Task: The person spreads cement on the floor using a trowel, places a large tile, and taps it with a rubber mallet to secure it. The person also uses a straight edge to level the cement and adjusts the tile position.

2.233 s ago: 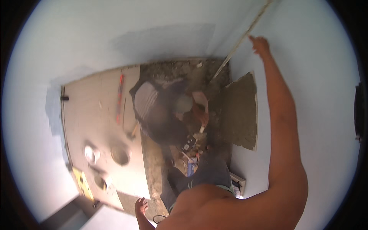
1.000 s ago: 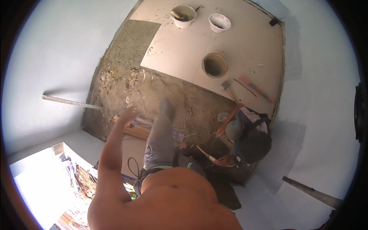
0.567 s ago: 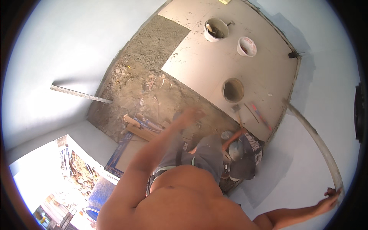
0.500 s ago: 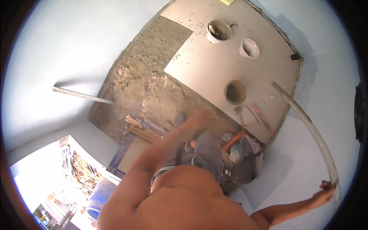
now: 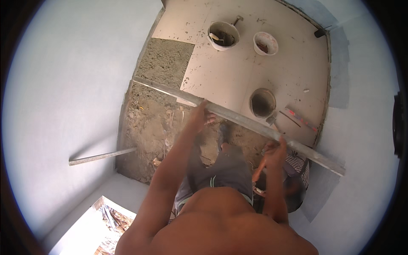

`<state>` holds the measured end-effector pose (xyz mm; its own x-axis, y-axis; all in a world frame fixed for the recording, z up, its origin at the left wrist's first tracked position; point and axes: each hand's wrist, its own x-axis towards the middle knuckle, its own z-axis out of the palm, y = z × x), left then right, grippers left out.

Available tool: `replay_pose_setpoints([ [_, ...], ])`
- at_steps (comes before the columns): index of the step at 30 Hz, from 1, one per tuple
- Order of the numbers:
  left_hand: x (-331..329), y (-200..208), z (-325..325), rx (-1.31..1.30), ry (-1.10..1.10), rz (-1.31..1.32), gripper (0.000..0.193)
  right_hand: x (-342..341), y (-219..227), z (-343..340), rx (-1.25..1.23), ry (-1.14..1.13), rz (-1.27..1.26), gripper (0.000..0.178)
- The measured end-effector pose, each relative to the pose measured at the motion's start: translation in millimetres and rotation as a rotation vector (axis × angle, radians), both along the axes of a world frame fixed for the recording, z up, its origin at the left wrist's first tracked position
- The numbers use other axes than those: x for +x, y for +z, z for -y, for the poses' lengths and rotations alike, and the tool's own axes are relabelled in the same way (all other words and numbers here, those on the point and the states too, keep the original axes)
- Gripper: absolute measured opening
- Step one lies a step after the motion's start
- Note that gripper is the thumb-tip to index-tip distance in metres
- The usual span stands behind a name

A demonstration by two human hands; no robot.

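A long grey screed bar (image 5: pixel 242 119) spans the view in front of me, slanting from the left wall's foot down to the right. My left hand (image 5: pixel 201 116) is closed on it near its middle, the fingers bent below its near edge. Farther right, my right hand (image 5: pixel 275 149) grips the same bar from the near side. Under the bar's left part lie a patch of rough grey mortar (image 5: pixel 163 63) and bare, rubble-strewn ground (image 5: pixel 155 114). Pale floor tiles (image 5: pixel 225 76) extend beyond it.
On the tiles stand a bucket with tools (image 5: pixel 223 36), a small white bucket (image 5: pixel 265 43) and another bucket (image 5: pixel 262 103). A red level (image 5: pixel 301 119) lies near the right wall. Another person (image 5: pixel 293 182) crouches by my right leg. A second bar (image 5: pixel 102 156) leans at the left wall.
The bar has swung from upright at my right to lying across in front of me. My left hand has taken hold of it; my right hand has come inward with it.
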<state>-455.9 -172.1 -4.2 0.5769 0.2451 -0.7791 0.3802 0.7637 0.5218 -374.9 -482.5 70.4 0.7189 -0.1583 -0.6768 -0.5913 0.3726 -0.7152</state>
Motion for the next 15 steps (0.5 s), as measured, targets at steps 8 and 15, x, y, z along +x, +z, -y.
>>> replay_pose_setpoints([
  [8, -2.1, -124.4, -81.2, 0.243, -0.05, -0.257, 0.03, -20.7, -53.0, -86.9, -0.557, 0.819, -0.22, 0.033],
  [15, 60.0, -303.7, -127.2, 0.41, -0.287, -0.43, 0.033, -8.6, -258.8, -110.8, -1.411, 1.369, 0.646, 0.045],
])
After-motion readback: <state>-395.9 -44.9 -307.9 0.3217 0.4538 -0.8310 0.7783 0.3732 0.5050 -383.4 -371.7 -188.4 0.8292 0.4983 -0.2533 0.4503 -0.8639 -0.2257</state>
